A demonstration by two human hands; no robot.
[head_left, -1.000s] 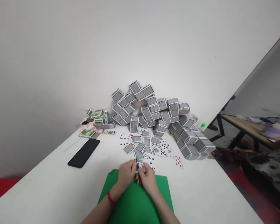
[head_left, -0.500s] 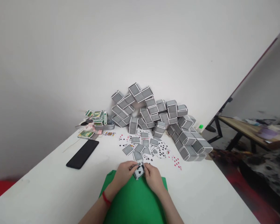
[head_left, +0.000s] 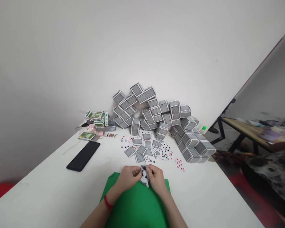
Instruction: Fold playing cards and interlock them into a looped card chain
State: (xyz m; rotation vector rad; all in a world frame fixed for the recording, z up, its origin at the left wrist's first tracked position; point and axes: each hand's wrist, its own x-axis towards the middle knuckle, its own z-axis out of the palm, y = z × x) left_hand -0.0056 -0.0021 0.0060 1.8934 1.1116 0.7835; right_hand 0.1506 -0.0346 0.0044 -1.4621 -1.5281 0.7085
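Observation:
Between my two hands, close to my body, is a playing card (head_left: 144,177) with black club-like marks, tilted over the green cloth. My left hand (head_left: 129,177) pinches its left edge near the top. On the other side, my right hand (head_left: 155,178) grips the right edge with thumb and fingers. Whether more cards lie under it I cannot tell. Just beyond my fingers, loose playing cards (head_left: 141,149) lie scattered, some face down with grey backs, some face up. A face-up card with black clubs (head_left: 151,159) is nearest my hands.
Behind the loose cards stands a wall of grey folded-card blocks (head_left: 149,94), reaching right to a stepped stack (head_left: 191,139). On the left lie a black phone (head_left: 83,156) and green-and-white card boxes (head_left: 98,116). A wooden-topped desk (head_left: 247,129) stands off to the right.
The card in my hands has turned, and a different face with more black marks now shows. Both hands stay in nearly the same place. The things on the table have not moved.

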